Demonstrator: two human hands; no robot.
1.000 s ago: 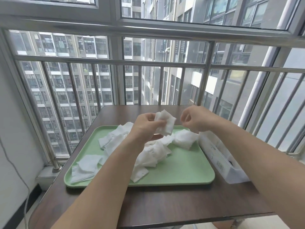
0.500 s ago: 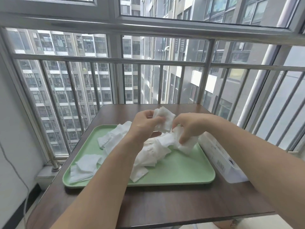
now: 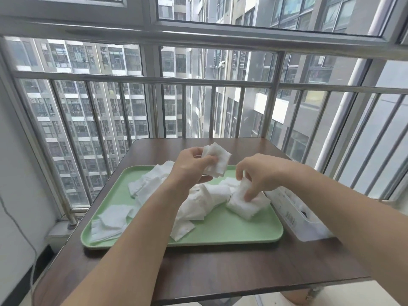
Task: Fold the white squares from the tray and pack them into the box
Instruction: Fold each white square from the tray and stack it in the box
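A green tray [image 3: 231,230] on the dark wooden table holds several loose white squares [image 3: 198,202]. Above the tray's far side my left hand [image 3: 192,164] grips a small stack of folded white squares [image 3: 217,161] between thumb and fingers. My right hand [image 3: 258,173] reaches down onto a bunch of white squares [image 3: 245,206] at the tray's right side, and its fingertips pinch the top one. The clear plastic box [image 3: 295,215] stands on the table just right of the tray, partly hidden by my right forearm.
A metal railing [image 3: 198,82] and window bars stand right behind the table's far edge. The table's front edge [image 3: 242,290] lies close to me. A thin cable [image 3: 19,230] hangs down the wall at the left.
My right hand has come down from beside the held stack onto the squares at the tray's right side and pinches one there. My left hand keeps the folded stack raised.
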